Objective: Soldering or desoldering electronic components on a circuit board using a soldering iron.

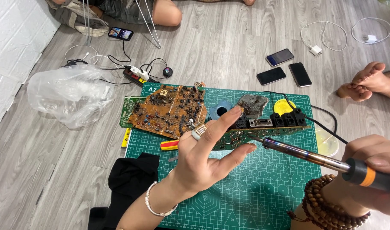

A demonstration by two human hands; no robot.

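My left hand (203, 157) holds a green circuit board (263, 130) upright on edge over the green cutting mat (263, 191), fingers gripping its left end; black connectors line the board's top. My right hand (376, 170), with a wooden bead bracelet at the wrist, grips a soldering iron (306, 154) by its black and orange handle. The iron's metal tip touches the board's lower edge near my left thumb. A ring and a silver bangle are on my left hand and wrist.
A brown circuit board (169, 110) lies on the mat's far left, a solder sponge (252, 105) and yellow tin (284, 105) behind. A plastic bag (69, 93), power strip (137, 76), three phones (284, 68), chargers and other people's feet (365, 83) surround the mat.
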